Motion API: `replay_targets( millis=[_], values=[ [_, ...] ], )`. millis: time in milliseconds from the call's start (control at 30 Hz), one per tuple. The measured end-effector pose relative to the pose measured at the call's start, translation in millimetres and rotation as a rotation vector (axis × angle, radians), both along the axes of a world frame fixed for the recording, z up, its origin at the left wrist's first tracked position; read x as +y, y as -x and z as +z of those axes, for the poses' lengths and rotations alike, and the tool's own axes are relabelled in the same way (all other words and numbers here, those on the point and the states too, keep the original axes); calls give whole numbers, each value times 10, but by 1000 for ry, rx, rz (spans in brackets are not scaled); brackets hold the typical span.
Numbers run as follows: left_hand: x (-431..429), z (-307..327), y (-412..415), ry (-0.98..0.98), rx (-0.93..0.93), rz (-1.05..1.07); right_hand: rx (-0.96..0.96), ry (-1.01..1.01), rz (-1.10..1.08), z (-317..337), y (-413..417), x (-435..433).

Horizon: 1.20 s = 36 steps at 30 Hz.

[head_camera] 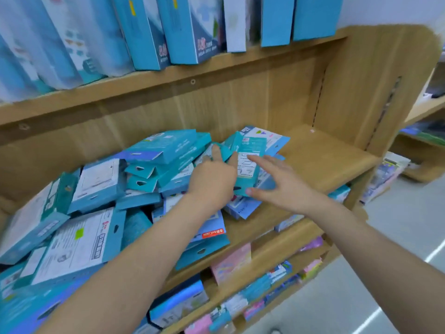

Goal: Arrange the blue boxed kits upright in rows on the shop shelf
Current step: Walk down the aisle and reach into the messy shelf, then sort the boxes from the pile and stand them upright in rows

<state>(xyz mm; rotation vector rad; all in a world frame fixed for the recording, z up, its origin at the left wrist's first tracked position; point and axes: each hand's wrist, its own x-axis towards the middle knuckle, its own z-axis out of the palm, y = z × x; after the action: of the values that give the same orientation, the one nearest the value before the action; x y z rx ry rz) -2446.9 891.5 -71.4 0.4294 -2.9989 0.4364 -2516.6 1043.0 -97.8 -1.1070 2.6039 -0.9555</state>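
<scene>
Head view, middle shelf board as reference. I see the blue boxed kits heaped flat and crosswise over the left and centre of the board, none standing in a row. Several overhang its front edge, one large kit most of all. At the right edge of the heap one teal kit stands tilted on its end between my two hands. The left hand reaches in from the front with fingers straight, lying against that kit's left edge and the boxes behind it, and curls round nothing. The right hand is spread wide, forefinger laid on the kit's printed face and thumb at its lower corner; I cannot tell whether it bears any weight. Right of the heap the board is bare wood up to the side panel, with a single small kit at the front right corner. Above the board, the upper shelf carries tall blue boxes standing upright. Below it, pink packets line a lower shelf.
</scene>
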Motion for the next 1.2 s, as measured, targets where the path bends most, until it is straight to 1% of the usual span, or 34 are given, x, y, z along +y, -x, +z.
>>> replay_targets(
  millis=[33, 67, 133, 167, 233, 267, 333, 400, 433, 467, 500, 533, 600, 633, 667, 733, 767, 833, 867, 900, 967, 1033, 1067, 1100, 1133, 1167, 1200],
  values=[
    [0, -34, 7, 33, -8, 4, 94, -172, 44, -3, 97, -51],
    [2, -23, 9, 33, -2, 10, 179, -299, 77, 5, 192, -106],
    [-55, -5, -2, -11, 46, 24, 293, -417, 137, 44, 362, -208],
    [-91, -2, -17, -26, 118, 16, 327, -433, 162, 61, 436, -253],
    [-139, -10, -43, -92, 323, -41, 394, -425, 213, 54, 538, -314],
    [-158, -42, -64, -126, 376, -67, 442, -410, 242, 26, 576, -332],
    [-205, -120, -92, -99, 466, -108, 621, -333, 285, 3, 649, -372],
    [-210, -101, -91, -107, 552, -112, 798, -154, 299, 7, 725, -413],
    [-210, -80, -97, -125, 619, -111, 837, -45, 298, 4, 776, -428],
    [-194, -42, -103, -158, 689, -103, 836, 10, 315, 24, 825, -436],
    [-169, 10, -109, -201, 761, -87, 796, 8, 346, 53, 867, -441],
    [-130, 86, -103, -265, 826, -58, 723, -11, 375, 85, 909, -444],
    [-58, 261, -71, -421, 914, 13, 486, -60, 415, 137, 1034, -430],
    [-28, 343, -54, -501, 954, 47, 432, -45, 423, 169, 1097, -435],
    [-4, 415, -38, -569, 994, 86, 441, 14, 418, 210, 1155, -450],
    [36, 534, 17, -686, 1081, 145, 553, 183, 365, 335, 1263, -498],
    [58, 583, 57, -726, 1121, 151, 619, 235, 347, 409, 1314, -515],
    [105, 662, 164, -764, 1192, 146, 708, 283, 383, 563, 1418, -527],
    [140, 688, 240, -785, 1221, 151, 713, 285, 423, 634, 1476, -520],
    [185, 708, 329, -814, 1246, 156, 679, 284, 469, 687, 1550, -510],
    [312, 730, 530, -839, 1256, 156, 533, 322, 553, 710, 1752, -490],
    [444, 771, 734, -848, 1237, 76, 351, 410, 600, 678, 1961, -458],
    [493, 789, 814, -797, 1224, 52, 276, 449, 596, 649, 2058, -430],
    [517, 786, 878, -674, 1186, 57, 231, 478, 566, 612, 2167, -387],
    [506, 742, 920, -516, 1106, 65, 207, 495, 513, 569, 2285, -325],
    [508, 682, 957, -375, 982, 78, 181, 501, 447, 513, 2416, -246],
    [540, 601, 996, -299, 819, 102, 133, 495, 386, 455, 2545, -155]
  ],
)
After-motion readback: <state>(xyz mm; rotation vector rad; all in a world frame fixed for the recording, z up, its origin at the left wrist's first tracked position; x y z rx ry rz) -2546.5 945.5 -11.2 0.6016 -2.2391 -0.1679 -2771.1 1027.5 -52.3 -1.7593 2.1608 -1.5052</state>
